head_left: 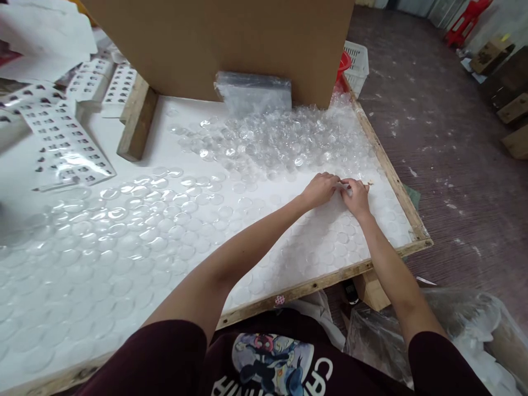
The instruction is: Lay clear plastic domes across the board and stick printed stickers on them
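Pinching small clear piece [343, 187] between left hand [322, 190] and right hand [357, 199] — at near side of clear plastic heap [289, 137], over tabletop [284, 187].

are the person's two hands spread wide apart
No, the left hand and the right hand are close together, just in front of the heap of clear plastic pieces.

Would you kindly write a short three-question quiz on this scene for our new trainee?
1. True or false: the left hand and right hand are close together.
2. What stands behind the heap of clear plastic pieces? (a) a window (b) brown cardboard (c) a blue bottle
3. Fill in: the sheets with rows of small prints lie on the ____ side of the table, as the camera sees it.

Key: 1. true; 2. b; 3. left
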Tool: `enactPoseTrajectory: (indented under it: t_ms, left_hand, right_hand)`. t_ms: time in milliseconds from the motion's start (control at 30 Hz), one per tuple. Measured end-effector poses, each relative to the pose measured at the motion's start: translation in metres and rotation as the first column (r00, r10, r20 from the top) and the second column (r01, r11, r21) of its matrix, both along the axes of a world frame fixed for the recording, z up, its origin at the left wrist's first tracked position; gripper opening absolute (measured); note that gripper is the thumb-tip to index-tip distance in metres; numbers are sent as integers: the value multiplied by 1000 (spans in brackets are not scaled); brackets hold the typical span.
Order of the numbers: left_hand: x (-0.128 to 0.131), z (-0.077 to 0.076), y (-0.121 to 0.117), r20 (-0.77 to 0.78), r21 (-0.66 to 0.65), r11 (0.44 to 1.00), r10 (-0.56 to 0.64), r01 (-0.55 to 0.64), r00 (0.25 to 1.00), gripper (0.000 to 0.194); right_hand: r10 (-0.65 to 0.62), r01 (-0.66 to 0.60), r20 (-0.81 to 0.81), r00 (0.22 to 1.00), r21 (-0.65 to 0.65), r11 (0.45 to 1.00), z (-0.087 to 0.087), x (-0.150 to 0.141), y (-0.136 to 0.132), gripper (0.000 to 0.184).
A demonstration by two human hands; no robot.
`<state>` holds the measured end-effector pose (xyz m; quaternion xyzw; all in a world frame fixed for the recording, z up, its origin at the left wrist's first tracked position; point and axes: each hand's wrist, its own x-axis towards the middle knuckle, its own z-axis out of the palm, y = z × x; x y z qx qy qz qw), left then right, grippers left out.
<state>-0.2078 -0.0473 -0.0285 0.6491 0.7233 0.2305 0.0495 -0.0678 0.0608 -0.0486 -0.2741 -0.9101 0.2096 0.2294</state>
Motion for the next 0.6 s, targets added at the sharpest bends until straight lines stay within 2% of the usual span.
enactPoseTrajectory:
  t_ms: [167,300,600]
  left_hand:
    - [3,7,5,-39,-62,998,-9,7,999,32]
    - [5,8,10,-47,-80,995,-56,52,997,25]
    - [3,3,16,-21,-94,990,-105,102,994,15]
  right_hand:
    - [-143,135,-174,974,-55,989,7,9,13,21]
    - [-206,165,-277,939,-163,973,13,20,22,21]
    - [-282,212,-309,908,-242,947,18,37,24,24]
